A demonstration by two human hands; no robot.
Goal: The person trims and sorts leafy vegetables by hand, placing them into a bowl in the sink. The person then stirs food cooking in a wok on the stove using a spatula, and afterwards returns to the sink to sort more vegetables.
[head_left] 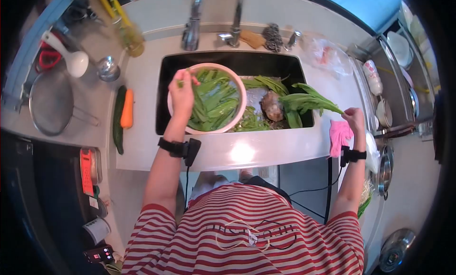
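Observation:
A round pale pink basin [241, 101] full of green leaves in water [213, 99] stands in the left part of the dark sink [280, 61]. My left hand [182, 92] is over the basin's left side, its fingers pinched around a small green piece of leaf. Out to the right, beyond the sink's edge, my right hand [354, 119] grips the stem end of a bunch of leafy greens [311, 101], whose leaves reach back over the sink. Beneath them in the sink are a brown lumpy root [271, 106], more long leaves and scattered green scraps [251, 120].
A cucumber [118, 120] and a carrot [127, 108] lie left of the sink, near a strainer [51, 102] and a ladle [108, 68]. Faucets [191, 32] rise behind it. Pink gloves [340, 136] rest by my right hand; a dish rack [389, 70] stands at the right.

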